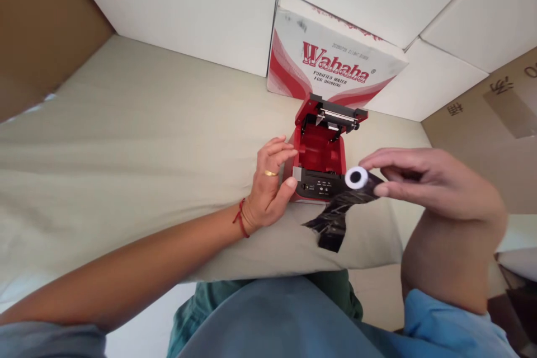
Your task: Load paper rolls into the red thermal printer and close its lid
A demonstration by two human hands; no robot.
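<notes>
The right hand [440, 182] is clamped, thumb against fingers, on a small roll [364, 179], held just past the front right corner of a red and black printer [321, 183], its loose black strip [334, 222] hanging down. The left hand [271, 187], thumb and fingers apart, rests along the printer's left edge. The printer sits lid-up on pale cloth [146, 140] before a water box [335, 64].

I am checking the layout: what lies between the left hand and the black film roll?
In the head view, the black control panel of the red printer lies between the left hand and the black film roll.
</notes>
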